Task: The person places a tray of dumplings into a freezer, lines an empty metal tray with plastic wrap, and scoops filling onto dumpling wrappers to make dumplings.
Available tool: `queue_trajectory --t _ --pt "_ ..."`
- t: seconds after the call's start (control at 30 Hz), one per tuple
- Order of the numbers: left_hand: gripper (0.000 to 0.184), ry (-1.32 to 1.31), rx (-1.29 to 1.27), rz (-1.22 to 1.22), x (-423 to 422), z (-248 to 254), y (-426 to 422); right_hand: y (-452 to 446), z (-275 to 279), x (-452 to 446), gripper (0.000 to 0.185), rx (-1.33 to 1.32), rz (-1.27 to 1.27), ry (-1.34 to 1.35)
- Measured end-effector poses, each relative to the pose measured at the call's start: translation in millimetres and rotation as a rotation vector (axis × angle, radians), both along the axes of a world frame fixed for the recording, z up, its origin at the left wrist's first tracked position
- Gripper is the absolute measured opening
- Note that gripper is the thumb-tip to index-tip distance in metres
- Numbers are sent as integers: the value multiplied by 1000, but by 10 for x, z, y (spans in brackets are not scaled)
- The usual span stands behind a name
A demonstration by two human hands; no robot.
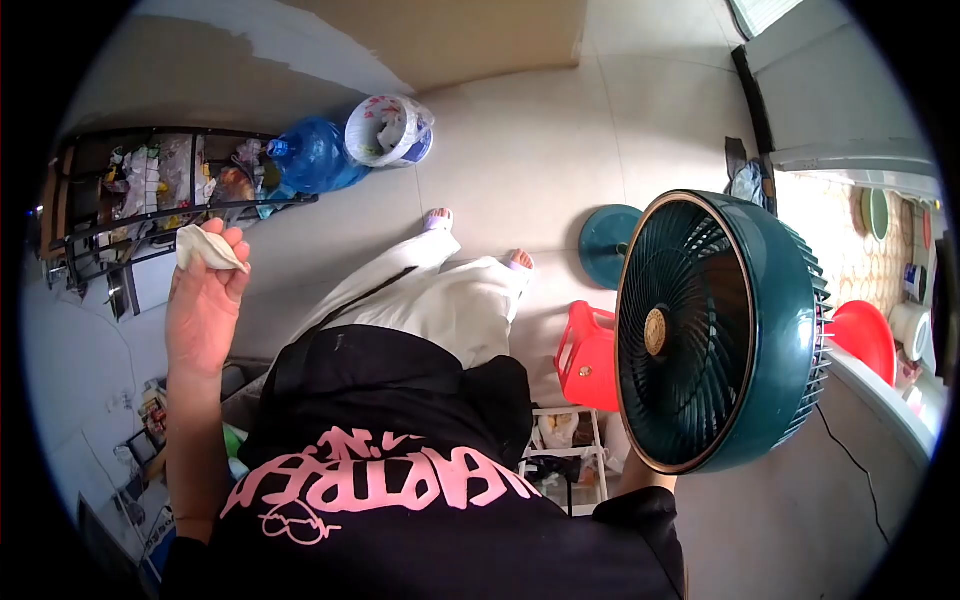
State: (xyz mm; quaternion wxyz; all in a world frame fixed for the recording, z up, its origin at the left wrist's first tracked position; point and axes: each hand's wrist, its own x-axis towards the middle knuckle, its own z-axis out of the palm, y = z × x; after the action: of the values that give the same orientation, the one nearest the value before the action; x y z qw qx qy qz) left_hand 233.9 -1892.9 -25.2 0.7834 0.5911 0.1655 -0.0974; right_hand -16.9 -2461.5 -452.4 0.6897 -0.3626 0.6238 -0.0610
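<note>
My left hand [208,305] is raised at the left, its fingers closed around a folded cream cloth [205,248]. A dark green fan [785,330] with a copper-coloured rim fills the right side, its grille facing left. The fan's round base [603,245] rests on the floor behind it. My right forearm [645,475] reaches up behind the lower edge of the fan head. The fan hides my right hand, so its grip cannot be made out.
A red plastic stool [588,360] stands beside the fan. A black rack [225,212] with bagged items, a blue water bottle [325,155] and a lined bin [420,140] stand upper left. A white shelf [598,450] is near my waist. A cord [860,465] hangs at right.
</note>
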Motion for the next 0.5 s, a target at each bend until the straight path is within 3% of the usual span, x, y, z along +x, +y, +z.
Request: queue_trajectory --t 0.5 --pt "43 -5 -39 28 37 10 -21 7 147 -207 18 22 2 64"
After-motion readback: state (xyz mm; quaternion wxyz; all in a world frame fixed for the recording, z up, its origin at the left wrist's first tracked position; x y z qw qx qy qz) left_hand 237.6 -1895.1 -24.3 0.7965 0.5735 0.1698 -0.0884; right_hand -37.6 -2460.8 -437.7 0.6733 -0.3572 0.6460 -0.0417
